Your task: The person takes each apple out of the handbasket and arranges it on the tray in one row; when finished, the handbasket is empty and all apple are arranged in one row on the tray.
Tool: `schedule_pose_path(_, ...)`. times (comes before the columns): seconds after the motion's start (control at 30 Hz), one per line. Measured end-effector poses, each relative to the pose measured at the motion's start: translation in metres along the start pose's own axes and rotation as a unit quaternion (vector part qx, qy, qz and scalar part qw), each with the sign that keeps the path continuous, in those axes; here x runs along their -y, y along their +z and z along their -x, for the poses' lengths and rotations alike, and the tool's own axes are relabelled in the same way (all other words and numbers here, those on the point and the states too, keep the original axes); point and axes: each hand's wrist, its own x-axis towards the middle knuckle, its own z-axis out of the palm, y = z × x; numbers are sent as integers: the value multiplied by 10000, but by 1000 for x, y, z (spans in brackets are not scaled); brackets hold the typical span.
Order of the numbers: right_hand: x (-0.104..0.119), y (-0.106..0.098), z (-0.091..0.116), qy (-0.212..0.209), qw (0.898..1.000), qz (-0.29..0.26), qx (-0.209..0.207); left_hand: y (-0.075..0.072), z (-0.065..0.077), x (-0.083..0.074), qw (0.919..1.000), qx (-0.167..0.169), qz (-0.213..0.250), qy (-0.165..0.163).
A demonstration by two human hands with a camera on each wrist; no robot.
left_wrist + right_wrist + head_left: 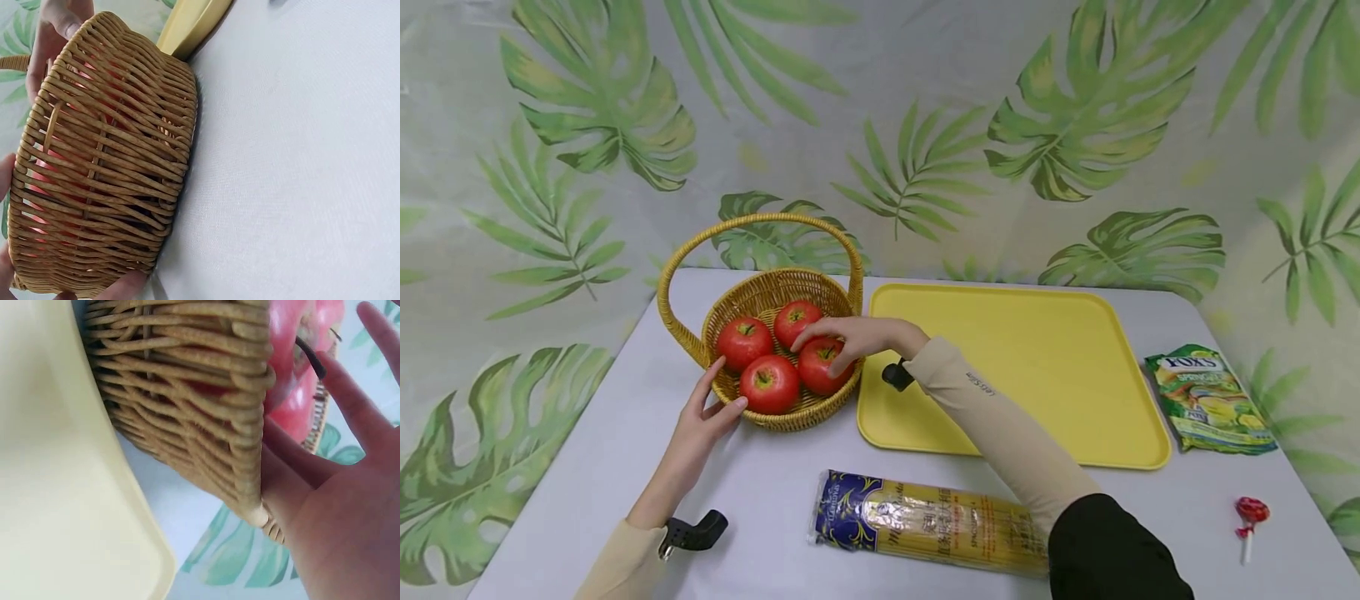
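Note:
The round wicker basket [797,421] with a tall handle holds several red apples [769,384]. My left hand [703,425] holds its near left rim, with fingertips on the rim and on the outer wall in the left wrist view. My right hand [868,335] reaches over the right rim, its fingers spread about the rightmost apple [822,377]. In the right wrist view, one fingertip of the right hand [350,506] is by a dark stem [310,357]; other fingers dip behind the basket rim, their tips hidden.
A yellow tray [1000,358] lies right of the basket, under the right forearm. Nearer stands a spaghetti packet [925,521], partly covered by the right sleeve. A green candy bag [1210,400] and a red lollipop [1251,511] lie at the right. A leaf-patterned curtain [917,175] hangs behind.

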Motion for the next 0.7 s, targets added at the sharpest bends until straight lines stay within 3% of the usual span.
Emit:
schedule_pose_path(0.37, 8, 15, -13, 881, 9905, 1053, -15, 1, -3, -1, 9990, 29, 428, -92)
schedule_pose_path(0.57, 10, 18, -15, 893, 9830, 1600, -153, 1, -3, -1, 9991, 21, 419, -74)
schedule_pose_path(0.7, 10, 18, -13, 884, 9813, 1677, -340, 1, -3, 0, 9992, 51, 378, -97)
